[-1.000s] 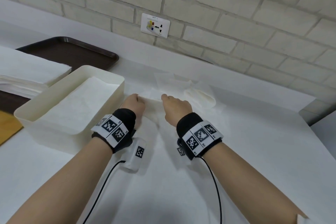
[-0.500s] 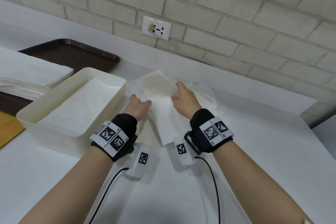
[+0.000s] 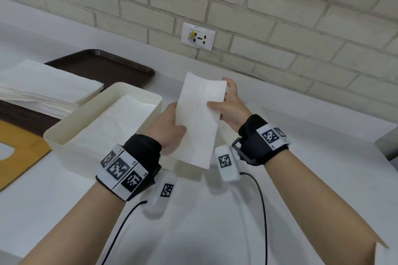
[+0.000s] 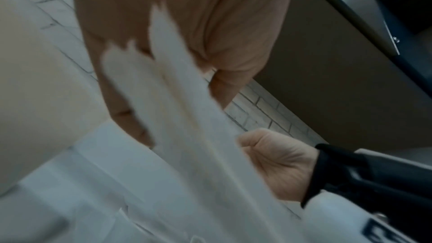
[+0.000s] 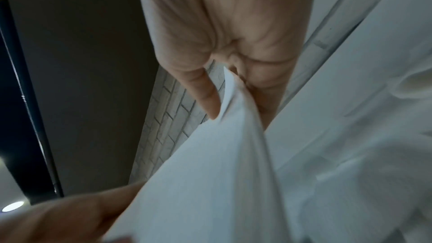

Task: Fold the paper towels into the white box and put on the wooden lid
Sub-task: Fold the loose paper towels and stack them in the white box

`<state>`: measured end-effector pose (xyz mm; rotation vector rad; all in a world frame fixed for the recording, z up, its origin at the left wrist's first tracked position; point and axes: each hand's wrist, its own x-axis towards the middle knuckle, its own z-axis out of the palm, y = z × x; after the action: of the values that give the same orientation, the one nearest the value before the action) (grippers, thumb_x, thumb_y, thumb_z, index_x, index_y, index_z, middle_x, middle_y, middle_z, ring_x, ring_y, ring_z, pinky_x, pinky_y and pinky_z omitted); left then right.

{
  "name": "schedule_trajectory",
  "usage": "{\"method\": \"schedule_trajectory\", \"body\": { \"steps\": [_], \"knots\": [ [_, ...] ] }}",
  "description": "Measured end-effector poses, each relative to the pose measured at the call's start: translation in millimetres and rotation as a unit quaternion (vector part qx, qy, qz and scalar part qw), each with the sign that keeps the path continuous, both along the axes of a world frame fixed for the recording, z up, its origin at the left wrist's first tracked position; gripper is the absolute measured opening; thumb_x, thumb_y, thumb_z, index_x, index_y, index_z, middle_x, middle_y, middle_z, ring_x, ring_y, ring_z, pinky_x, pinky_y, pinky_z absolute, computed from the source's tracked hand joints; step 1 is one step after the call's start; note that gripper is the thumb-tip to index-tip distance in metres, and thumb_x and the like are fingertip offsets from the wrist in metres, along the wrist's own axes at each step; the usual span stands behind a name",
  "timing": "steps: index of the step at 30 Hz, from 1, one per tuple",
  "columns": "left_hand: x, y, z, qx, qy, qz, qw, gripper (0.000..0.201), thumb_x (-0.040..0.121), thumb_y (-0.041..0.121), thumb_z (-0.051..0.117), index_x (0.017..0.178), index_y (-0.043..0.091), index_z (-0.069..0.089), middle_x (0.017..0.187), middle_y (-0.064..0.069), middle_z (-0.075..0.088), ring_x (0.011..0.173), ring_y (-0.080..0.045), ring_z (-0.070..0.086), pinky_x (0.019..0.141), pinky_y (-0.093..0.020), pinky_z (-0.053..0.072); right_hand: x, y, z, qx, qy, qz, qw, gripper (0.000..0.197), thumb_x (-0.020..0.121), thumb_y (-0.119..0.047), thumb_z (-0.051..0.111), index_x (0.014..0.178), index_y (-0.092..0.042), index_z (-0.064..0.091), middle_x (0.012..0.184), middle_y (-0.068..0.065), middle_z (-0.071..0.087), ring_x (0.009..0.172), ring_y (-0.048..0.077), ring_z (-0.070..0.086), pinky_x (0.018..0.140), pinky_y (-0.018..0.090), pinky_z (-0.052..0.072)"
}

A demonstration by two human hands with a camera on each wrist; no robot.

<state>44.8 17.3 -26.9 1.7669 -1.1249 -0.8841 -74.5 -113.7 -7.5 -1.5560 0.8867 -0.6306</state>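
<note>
A: Delta vs half a second back: folded paper towel point(image 3: 199, 120) is off the table and up in the air, held between both hands.

B: Grip?

A: Left hand point(image 3: 170, 129) has its fingers curled round the left edge, thumb on top. Right hand point(image 3: 231, 107) pinches the right edge, thumb in front, fingers point(image 3: 231, 86) behind. Two-sided hold keeps the fold flat, I'd guess.

B: Target?

A: White box point(image 3: 150, 98) sits just left of the left fingers, open, with towels already lying flat inside. Towel is not over it yet.

B: Lid?

A: Wooden lid point(image 3: 19, 146) lies further left, beyond the box, untouched. Spare towel stack point(image 3: 43, 84) is behind the box on a brown tray point(image 3: 112, 64).
</note>
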Motion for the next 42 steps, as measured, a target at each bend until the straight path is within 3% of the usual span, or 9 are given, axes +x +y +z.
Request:
{"method": "schedule_trajectory", "body": {
  "steps": [5,11,15,18,21,25,32,36,42],
  "knots": [
    [10.3,12.8,2.3,0.011,-0.014,0.001,1.000,0.055,0.089,0.001,0.046,0.139,0.014,0.030,0.123,-0.003,0.053,0.112,-0.022,0.052,0.090,-0.029,0.041,5.4,-11.5,22.5,-0.050,0.103,0.062,0.992,0.041,0.092,-0.002,0.051,0.130,-0.015,0.046,0.099,0.008,0.060,0.071,0.014,0.060,0.053,0.021,0.053],
    [22.4,29.8,8.9,-0.020,0.013,0.027,0.999,0.074,0.090,0.006,0.048,0.146,0.031,0.007,0.114,0.000,0.052,0.090,-0.015,0.054,0.077,-0.026,0.041,24.8,-13.8,34.6,-0.067,0.098,0.086,0.989,0.031,0.090,0.005,0.049,0.120,-0.001,0.056,0.090,0.006,0.057,0.065,0.012,0.058,0.050,0.019,0.053],
    [36.6,52.6,17.6,-0.053,0.016,0.055,0.997,0.049,0.083,0.002,0.058,0.114,0.039,0.047,0.098,-0.004,0.061,0.076,-0.023,0.062,0.060,-0.028,0.049,43.4,-8.5,37.6,-0.112,0.063,0.113,0.985,0.033,0.088,0.005,0.051,0.106,-0.022,0.056,0.103,0.007,0.046,0.073,0.016,0.056,0.055,0.025,0.055],
    [56.2,66.2,21.5,-0.064,-0.018,0.096,0.993,0.023,0.086,0.006,0.058,0.083,0.029,0.064,0.086,0.006,0.060,0.068,-0.011,0.055,0.055,-0.015,0.045,62.8,-1.8,34.5,-0.179,0.063,0.150,0.970,0.028,0.088,0.007,0.046,0.091,-0.018,0.059,0.097,-0.001,0.053,0.072,0.009,0.055,0.053,0.017,0.050],
    [77.6,78.9,23.4,-0.067,-0.033,0.153,0.985,0.017,0.086,0.013,0.062,0.078,0.028,0.067,0.084,0.009,0.061,0.069,-0.007,0.053,0.063,-0.016,0.040,87.3,3.1,31.2,-0.273,0.093,0.150,0.946,0.027,0.087,0.005,0.047,0.094,-0.013,0.066,0.105,-0.005,0.059,0.090,0.006,0.055,0.070,0.011,0.045],
    [96.2,90.1,19.0,-0.016,-0.060,0.176,0.982,0.019,0.080,0.013,0.069,0.092,0.028,0.067,0.098,0.006,0.063,0.072,-0.010,0.058,0.071,-0.019,0.041,120.6,7.3,24.8,-0.352,0.182,0.190,0.898,0.031,0.080,0.000,0.060,0.109,-0.010,0.064,0.125,0.003,0.056,0.115,0.014,0.049,0.083,0.010,0.031],
    [108.4,86.2,-4.6,0.129,-0.175,0.196,0.956,0.032,0.076,0.012,0.072,0.103,0.025,0.061,0.116,-0.003,0.055,0.083,-0.020,0.053,0.074,-0.028,0.041,160.3,19.2,1.3,-0.423,0.360,0.277,0.784,0.043,0.082,-0.008,0.064,0.124,-0.015,0.056,0.134,0.005,0.046,0.120,0.021,0.046,0.091,0.019,0.035],
    [106.3,81.6,-5.4,0.205,-0.209,0.154,0.943,0.045,0.075,0.010,0.073,0.116,0.021,0.058,0.107,-0.002,0.049,0.082,-0.020,0.054,0.071,-0.029,0.044,171.0,23.7,-12.6,-0.420,0.430,0.313,0.735,0.044,0.084,-0.009,0.064,0.127,-0.013,0.054,0.136,0.007,0.046,0.120,0.023,0.050,0.094,0.026,0.043],
    [97.2,75.0,-7.0,0.270,-0.460,0.044,0.845,0.054,0.075,0.027,0.072,0.125,0.033,0.053,0.130,0.001,0.040,0.125,-0.023,0.031,0.099,-0.032,0.037,176.2,31.9,-21.9,-0.541,0.438,0.336,0.635,0.034,0.082,-0.009,0.061,0.116,-0.016,0.061,0.134,0.005,0.034,0.120,0.027,0.040,0.085,0.032,0.043]
  ]
}}
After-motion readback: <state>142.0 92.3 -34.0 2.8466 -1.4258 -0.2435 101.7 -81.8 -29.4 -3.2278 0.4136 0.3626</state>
